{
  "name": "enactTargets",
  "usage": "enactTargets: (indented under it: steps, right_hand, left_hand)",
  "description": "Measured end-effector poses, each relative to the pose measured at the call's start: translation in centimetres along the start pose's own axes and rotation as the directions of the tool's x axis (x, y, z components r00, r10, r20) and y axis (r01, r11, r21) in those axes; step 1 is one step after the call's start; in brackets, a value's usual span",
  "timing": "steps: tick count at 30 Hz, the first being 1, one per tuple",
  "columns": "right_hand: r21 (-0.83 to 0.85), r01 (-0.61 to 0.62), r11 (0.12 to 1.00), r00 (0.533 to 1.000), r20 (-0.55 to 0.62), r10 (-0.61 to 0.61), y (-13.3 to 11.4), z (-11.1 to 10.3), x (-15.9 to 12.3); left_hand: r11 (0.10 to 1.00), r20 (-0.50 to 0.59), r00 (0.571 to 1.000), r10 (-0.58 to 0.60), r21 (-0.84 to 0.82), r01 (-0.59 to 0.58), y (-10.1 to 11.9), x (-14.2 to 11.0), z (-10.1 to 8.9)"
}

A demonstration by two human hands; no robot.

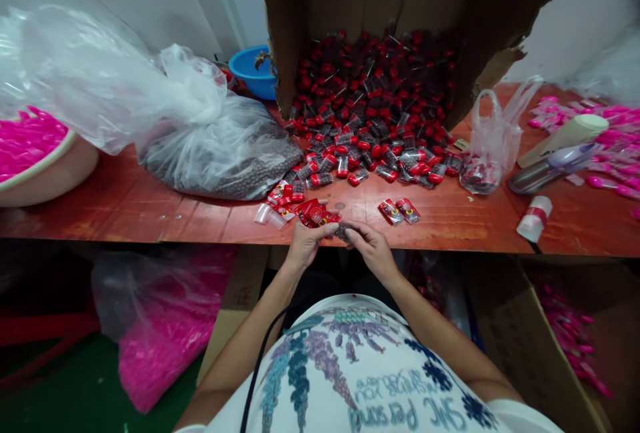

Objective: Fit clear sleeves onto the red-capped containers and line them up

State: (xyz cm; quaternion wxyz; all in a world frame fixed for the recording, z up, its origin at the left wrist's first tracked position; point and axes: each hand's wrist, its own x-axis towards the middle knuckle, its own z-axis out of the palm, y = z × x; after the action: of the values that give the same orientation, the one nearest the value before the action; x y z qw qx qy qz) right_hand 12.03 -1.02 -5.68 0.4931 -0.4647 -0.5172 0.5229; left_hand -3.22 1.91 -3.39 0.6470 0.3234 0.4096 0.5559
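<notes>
At the table's front edge, my left hand (pixel 306 242) and my right hand (pixel 371 247) meet, thumbs and fingertips pinched on a small dark grey, knobbly piece (pixel 343 231). Its exact kind is too small to make out. Just beyond my left hand lie red printed packets (pixel 313 211), with small clear plastic cups (pixel 270 215) beside them. Two small red and dark printed cards (pixel 399 211) lie apart, beyond my right hand. Past these spreads a big heap of small clear containers with red caps (pixel 370 119) and dark contents.
The heap spills from an open cardboard box (pixel 280 33). To its left are a clear bag of grey beaded pieces (pixel 225 146), a blue basin (pixel 255 71) and a tub of pink pieces (pixel 75 159). Rightward stand a small plastic bag (pixel 483 169), a tumbler (pixel 535 176) and a white roll (pixel 535 218).
</notes>
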Motion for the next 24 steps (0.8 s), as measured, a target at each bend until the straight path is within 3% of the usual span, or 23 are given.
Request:
enactTargets:
  steps: [5, 7, 13, 17, 24]
  right_hand:
    - [-0.221, 0.206, 0.953, 0.978, 0.019, -0.207, -0.2, 0.0, 0.0]
    - [-0.206, 0.18, 0.962, 0.983, 0.01, -0.181, -0.1, 0.2, 0.1]
    - [0.105, -0.083, 0.991, 0.991, -0.099, 0.093, 0.4, 0.5, 0.5]
    - [0.045, -0.032, 0.998, 0.992, -0.12, 0.037, 0.5, 0.0, 0.6]
    - [0.007, 0.042, 0.999, 0.996, 0.072, -0.042, 0.5, -1.3, 0.7]
  left_hand:
    - [0.999, -0.094, 0.995, 0.039, 0.031, -0.036, -0.4, 0.1, 0.3]
    - [0.998, -0.078, 0.996, 0.05, 0.042, -0.046, -0.6, 0.1, 0.5]
    - [1.0, -0.042, 0.999, 0.005, 0.018, -0.004, -0.7, -0.2, 0.5]
    - [1.0, -0.094, 0.996, 0.004, -0.029, -0.006, -0.8, -0.2, 0.4]
    - [0.998, -0.041, 0.998, -0.048, -0.03, 0.047, -0.7, -0.4, 0.5]
